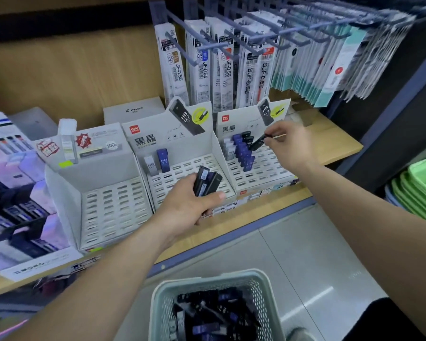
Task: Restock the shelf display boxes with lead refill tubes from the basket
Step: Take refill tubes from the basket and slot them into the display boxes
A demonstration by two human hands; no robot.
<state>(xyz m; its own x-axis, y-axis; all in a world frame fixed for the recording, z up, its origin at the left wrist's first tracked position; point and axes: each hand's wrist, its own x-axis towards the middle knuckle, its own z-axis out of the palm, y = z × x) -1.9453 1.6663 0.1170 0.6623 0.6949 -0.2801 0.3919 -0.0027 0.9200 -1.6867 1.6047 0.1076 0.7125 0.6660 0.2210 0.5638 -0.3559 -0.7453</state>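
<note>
Here, left hand (190,205): fingers and thumb were curled round a bundle of dark rectangular plastic lead refill tubes (207,183), held over the near edge of the middle box.
right hand (290,146): thumb and fingertips pinched a single black plastic refill tube (257,142), tilted, just above the far rows of the right box.
hands: well apart, each over its own box.
right white cardboard display box (263,171): slotted floor; a row of blue tubes (244,155) stood in its left columns, with black tubes (246,135) at the far end and pale grey tubes (228,148) just to their left.
middle white cardboard display box (182,166): slotted floor; one grey tube (151,165) and one blue tube (162,160) stood upright side by side at the far left.
left white cardboard display box (113,205): slotted floor; it stood just beside the middle box.
pale teal mesh plastic basket (261,286): sat nearest the viewer, below the shelf edge; loose black, blue and grey tubes (214,313) lay heaped in it.
light wooden shelf (256,212): bore all three boxes side by side.
hanging packs of pen refills (226,65): hung on hooks above and behind the boxes.
stack of green plastic baskets (418,190): stood at the far right, apart from the shelf.
</note>
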